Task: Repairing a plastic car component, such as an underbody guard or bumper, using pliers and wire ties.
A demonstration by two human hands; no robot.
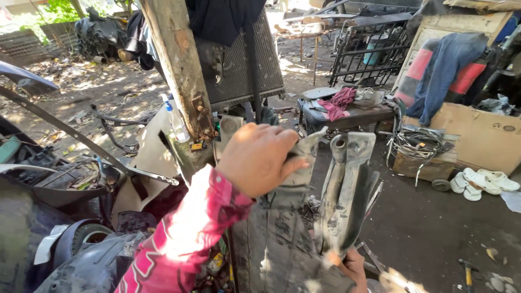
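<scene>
While my right hand [351, 267] grips the lower end of a dirty grey metal bracket [347, 190] at the bottom edge, fingers wrapped around it, my left hand [259, 158] clamps the top of a grimy grey panel [279, 239] standing just beside it. Behind rises a rusty post [176, 65], a radiator [239, 65] against it.
</scene>
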